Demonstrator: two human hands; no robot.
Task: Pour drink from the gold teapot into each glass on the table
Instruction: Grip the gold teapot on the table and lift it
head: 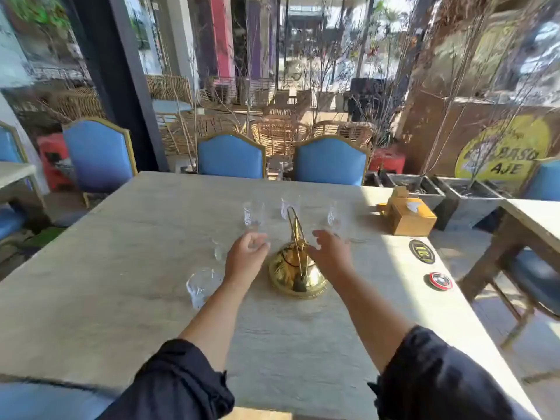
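Table (121,283) fills the middle and lower frame, pale stone-look top, near edge cut off at the bottom, right part in bright sun. Three blue chairs (230,156) stand along its far edge, tops only; more blue seats clipped at both frame sides. Both arms reach in from the bottom in dark pushed-up sleeves (181,383), the right one cut by the lower edge. Teapot (295,272) sits on the table at frame centre between the two hands, gold, seen from above, tall thin handle upright; spout hard to make out. Left hand (245,257) hovers just left of the teapot, fingers loosely spread, holding nothing. Right hand (328,253) hovers just right of it, fingers wide, empty; contact with the teapot cannot be told. Tissue box (407,218), yellow, sits right of centre near the far table edge. Glasses are clear and blurred: one (201,283) left of the left wrist, a small one (219,250) partly hidden by the left hand, three in a row behind the teapot (253,215), (289,206), (333,216); fill level unreadable. Two round coasters (421,251) lie at the right edge, print illegible.
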